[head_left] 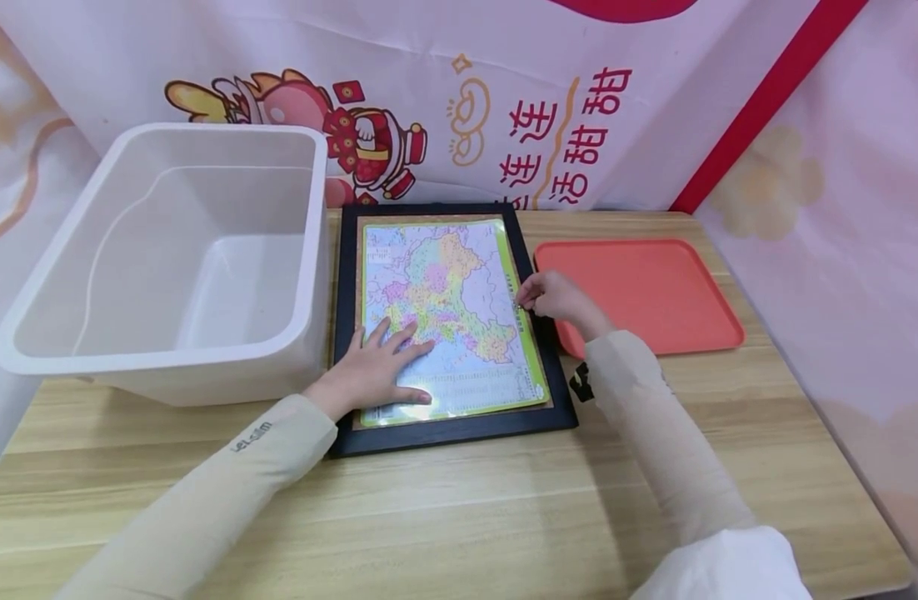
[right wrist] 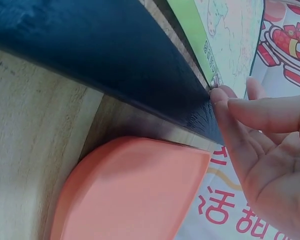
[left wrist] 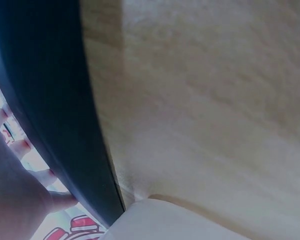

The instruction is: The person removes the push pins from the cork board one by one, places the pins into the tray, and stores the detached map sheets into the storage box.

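Observation:
A colourful map (head_left: pixel 474 287) with a green border lies on a cork board (head_left: pixel 359 317) in a black frame (head_left: pixel 459 433). My left hand (head_left: pixel 376 371) rests on the map's lower left, fingers spread; in the left wrist view its fingers (left wrist: pixel 27 145) show beyond the frame's dark side. At the map's right edge, my right hand (head_left: pixel 556 302) has thumb and forefinger together. The right wrist view shows those fingertips (right wrist: pixel 220 95) pinching a small shiny pin (right wrist: pixel 215 80) against the green border, partly hidden by the fingers.
To the left stands a large white plastic bin (head_left: pixel 159 362). A red-orange tray (head_left: pixel 646 292) lies right of the frame. Near the right sleeve sits a small black and yellow object (head_left: pixel 581 383). Behind the wooden table (head_left: pixel 429 517) hangs a printed cloth (head_left: pixel 459 33).

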A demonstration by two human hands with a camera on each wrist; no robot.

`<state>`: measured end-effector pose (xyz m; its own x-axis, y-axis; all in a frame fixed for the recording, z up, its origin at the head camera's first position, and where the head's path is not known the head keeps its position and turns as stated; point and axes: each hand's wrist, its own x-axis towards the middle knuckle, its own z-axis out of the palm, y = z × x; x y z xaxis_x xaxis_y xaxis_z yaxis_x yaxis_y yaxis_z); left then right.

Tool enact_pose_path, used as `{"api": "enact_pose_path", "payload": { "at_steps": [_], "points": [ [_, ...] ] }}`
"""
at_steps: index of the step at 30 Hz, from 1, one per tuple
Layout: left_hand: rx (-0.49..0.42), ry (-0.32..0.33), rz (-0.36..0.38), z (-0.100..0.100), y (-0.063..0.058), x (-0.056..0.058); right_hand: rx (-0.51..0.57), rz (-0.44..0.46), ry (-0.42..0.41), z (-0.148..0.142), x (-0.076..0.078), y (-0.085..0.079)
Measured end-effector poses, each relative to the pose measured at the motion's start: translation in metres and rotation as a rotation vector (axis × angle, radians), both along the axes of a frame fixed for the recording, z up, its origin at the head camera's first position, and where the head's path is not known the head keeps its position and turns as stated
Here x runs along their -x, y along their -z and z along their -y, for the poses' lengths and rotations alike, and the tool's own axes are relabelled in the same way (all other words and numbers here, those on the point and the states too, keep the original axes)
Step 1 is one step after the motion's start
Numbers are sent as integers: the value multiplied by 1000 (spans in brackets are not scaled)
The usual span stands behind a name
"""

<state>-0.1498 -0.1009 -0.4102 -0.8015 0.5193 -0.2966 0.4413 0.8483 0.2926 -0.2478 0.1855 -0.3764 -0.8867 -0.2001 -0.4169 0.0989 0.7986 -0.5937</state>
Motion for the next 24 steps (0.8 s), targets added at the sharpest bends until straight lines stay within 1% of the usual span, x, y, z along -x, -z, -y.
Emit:
{"api": "enact_pose_path", "payload": {
  "at_steps": [5,10,13,19,24],
  "points": [
    [-2,2,-4,0,0,0,22,18,37,0,0,1],
    [-1,0,-1,0,0,0,31,8,50,0,0,2],
    [-2,-2,1,0,0,0,54,7,59,-1,0,5],
    [-3,-1,-1,0,1,0,107,-4,60,-2,2,11],
    [-3,-1,-4,1,3,0,118,-26,45,-2,3,15]
  ]
}}
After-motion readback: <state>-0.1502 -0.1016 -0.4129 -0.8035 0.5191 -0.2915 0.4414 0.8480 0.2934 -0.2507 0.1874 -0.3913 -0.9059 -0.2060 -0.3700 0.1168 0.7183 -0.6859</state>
